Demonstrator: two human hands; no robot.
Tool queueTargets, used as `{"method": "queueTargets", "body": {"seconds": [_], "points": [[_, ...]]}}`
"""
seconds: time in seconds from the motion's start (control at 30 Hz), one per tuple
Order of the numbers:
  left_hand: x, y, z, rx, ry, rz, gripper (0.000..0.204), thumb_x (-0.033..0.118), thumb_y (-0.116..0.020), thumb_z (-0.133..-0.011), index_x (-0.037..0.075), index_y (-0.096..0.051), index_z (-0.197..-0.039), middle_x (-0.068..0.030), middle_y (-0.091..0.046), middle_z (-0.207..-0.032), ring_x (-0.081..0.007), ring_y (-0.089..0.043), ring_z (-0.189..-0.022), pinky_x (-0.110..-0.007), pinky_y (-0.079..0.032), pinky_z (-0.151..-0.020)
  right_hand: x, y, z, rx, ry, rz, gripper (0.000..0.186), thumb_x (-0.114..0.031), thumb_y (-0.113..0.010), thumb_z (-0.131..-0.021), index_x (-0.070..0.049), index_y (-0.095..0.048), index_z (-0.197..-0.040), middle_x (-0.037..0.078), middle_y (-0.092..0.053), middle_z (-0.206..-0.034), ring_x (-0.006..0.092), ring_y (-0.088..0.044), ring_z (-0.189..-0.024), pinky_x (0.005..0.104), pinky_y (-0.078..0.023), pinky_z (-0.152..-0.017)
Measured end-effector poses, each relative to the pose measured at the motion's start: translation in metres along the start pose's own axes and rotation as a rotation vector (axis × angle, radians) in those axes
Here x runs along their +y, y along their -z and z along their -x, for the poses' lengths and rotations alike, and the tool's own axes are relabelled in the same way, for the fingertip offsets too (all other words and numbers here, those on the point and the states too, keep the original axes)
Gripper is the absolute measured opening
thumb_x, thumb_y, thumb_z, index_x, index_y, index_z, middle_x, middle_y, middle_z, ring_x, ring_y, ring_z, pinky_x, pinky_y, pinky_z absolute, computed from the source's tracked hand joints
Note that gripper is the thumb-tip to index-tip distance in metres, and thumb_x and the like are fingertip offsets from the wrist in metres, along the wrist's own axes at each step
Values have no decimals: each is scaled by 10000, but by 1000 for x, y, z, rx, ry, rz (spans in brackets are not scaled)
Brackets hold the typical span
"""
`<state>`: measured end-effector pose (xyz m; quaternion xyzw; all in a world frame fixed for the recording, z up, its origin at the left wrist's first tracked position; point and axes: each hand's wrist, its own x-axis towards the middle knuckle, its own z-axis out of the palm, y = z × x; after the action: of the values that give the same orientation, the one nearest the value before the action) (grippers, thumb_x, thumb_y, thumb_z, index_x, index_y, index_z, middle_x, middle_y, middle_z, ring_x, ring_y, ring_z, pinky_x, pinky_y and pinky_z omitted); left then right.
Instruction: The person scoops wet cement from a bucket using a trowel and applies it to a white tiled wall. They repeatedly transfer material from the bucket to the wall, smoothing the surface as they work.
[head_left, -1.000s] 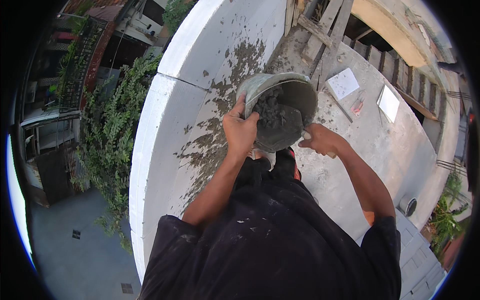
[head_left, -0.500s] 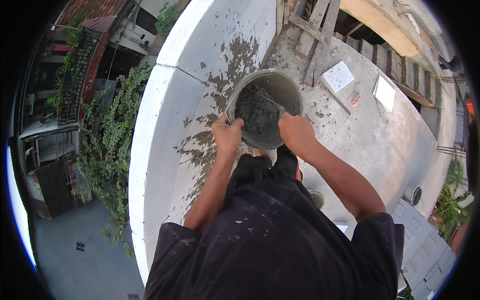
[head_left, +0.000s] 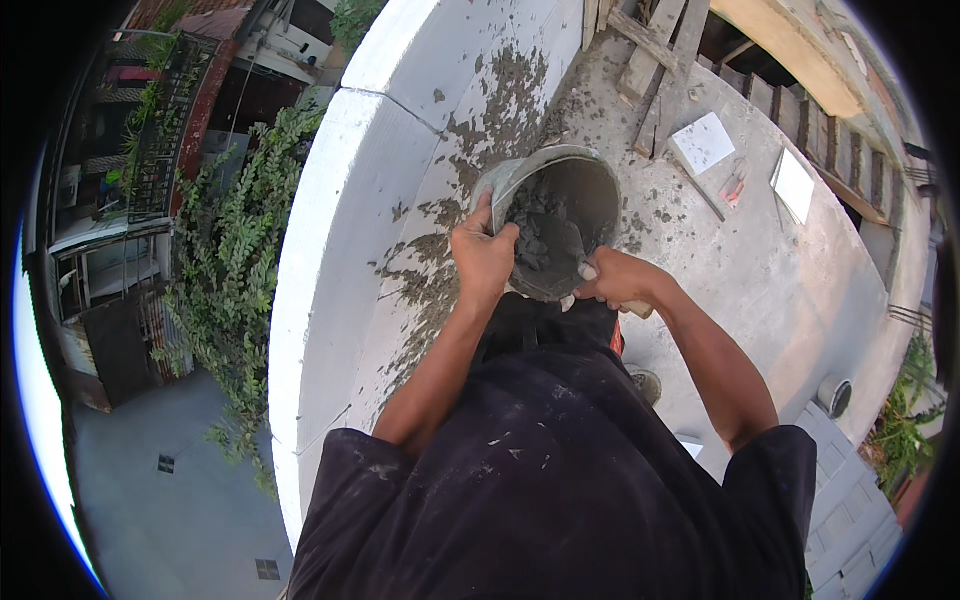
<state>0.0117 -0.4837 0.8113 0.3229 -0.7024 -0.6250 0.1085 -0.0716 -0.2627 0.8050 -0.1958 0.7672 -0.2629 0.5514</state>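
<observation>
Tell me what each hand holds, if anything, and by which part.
The left hand grips the bucket by the left side of its rim; the right hand holds a trowel by its handle, the blade inside the bucket.

Wall top [head_left: 330, 180]: I get near-white daylight glare
Bucket [head_left: 592, 192]: shaded inside, readable to me
Shirt [head_left: 560, 470]: I see folds sinking into black
Fisheye rim: black, edges bowed, bluish fringe

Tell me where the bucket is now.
In the head view, the bucket is above and right of centre, between the left grip and the right grip, with the spattered white wall to its left.
</observation>
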Motion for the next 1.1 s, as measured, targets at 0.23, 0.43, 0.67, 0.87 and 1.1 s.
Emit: {"method": "queueTargets", "body": {"seconds": [0.23, 0.43, 0.67, 0.87, 1.1], "points": [[-8, 16, 0, -79, -14, -70, 311, -23, -672, -806, -108, -744, -1095, -59, -718, -1375, -45, -588, -671, -261, -482, -616, 23, -40, 12, -219, 28, -883, 313, -213, -779, -954, -16, -607, -1126, -13, -528, -678, 74, -496, -515, 274, -400, -438], [5, 9, -12, -31, 157, 181, 188, -54, -678, -851, -57, -739, -1029, -70, -756, -925, -125, -656, -762, -290, -533, -715, 29, -15, 25, 45, -65, -646, 352, -253, -772, -969, -22, -602, -1173, -15, -538, -707, 86, -486, -520, 269, -407, -464], [-10, -16, -29, 13, 162, 163, 230, -41, -689, -821, -57, -772, -1035, -54, -751, -879, -111, -637, -722, -291, -505, -659, 36, 1, 25, 128, -89, -711, 260, -212, -755, -981, -26, -608, -1087, -15, -518, -686, 80, -474, -521, 263, -375, -457], [-43, -32, -46, 118, 249, 173, 286, -33, -703, -795, -71, -750, -1074, -86, -753, -939, -146, -659, -779, -316, -521, -702, 39, 3, 13, 138, -43, -916, 205, -198, -721, -1005, -32, -601, -1011, -17, -500, -674, 79, -467, -508, 266, -382, -450], [-113, -37, -55, 308, 459, 114, 405, -36, -707, -796, -75, -688, -1199, -119, -749, -1070, -215, -687, -895, -357, -553, -799, 123, 61, -21, 306, -118, -1159, 243, -208, -708, -1002, -73, -559, -866, -12, -520, -646, 86, -474, -469, 280, -389, -422]]}}
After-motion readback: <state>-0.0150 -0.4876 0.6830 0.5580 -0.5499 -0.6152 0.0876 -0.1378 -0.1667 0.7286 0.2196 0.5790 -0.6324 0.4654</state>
